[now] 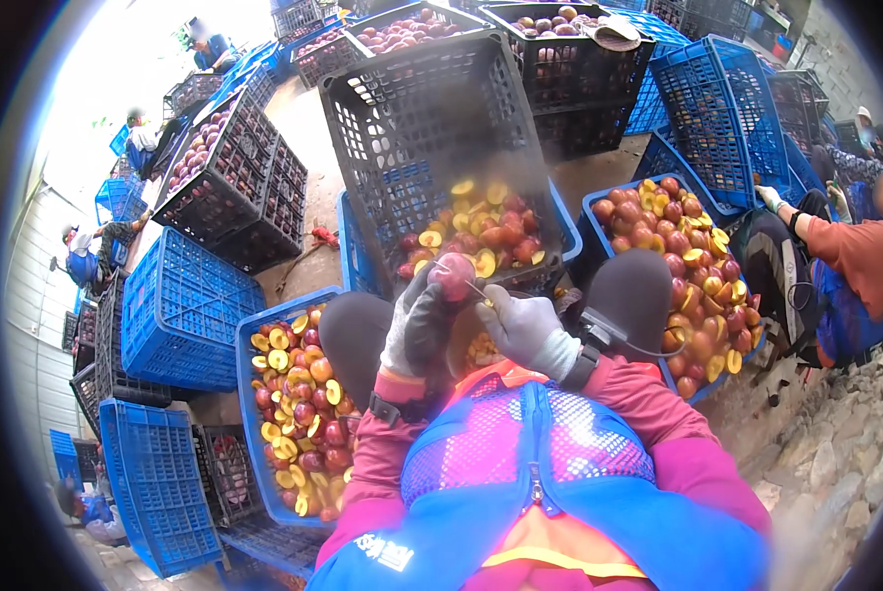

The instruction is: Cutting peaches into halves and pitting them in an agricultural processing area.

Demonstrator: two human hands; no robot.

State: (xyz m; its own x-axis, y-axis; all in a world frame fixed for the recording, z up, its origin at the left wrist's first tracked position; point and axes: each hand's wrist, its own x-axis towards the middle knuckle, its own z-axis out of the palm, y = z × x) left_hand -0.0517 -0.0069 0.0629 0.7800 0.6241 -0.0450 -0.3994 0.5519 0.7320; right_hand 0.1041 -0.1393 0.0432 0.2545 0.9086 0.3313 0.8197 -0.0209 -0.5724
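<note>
My left hand [414,330], in a grey and black glove, grips a reddish-purple plum [453,278] in its fingers, in front of my lap. Close beside it my right hand [528,327], in a pale grey glove, is closed on a thin metal blade [478,292] whose tip meets the plum; its handle is hidden in the fist. Just beyond my hands a black crate [426,128] leans tilted, with whole plums and halved plums [490,236] with yellow flesh at its low end. Between my knees some cut pieces [483,350] show, partly covered by my hands.
Blue crates of whole and cut plums stand by my left knee [247,394] and right knee [591,219]. Stacked black crates [239,192] and upturned blue crates [190,305] are at the left. A co-worker [850,266] sits at the right; other people work far left.
</note>
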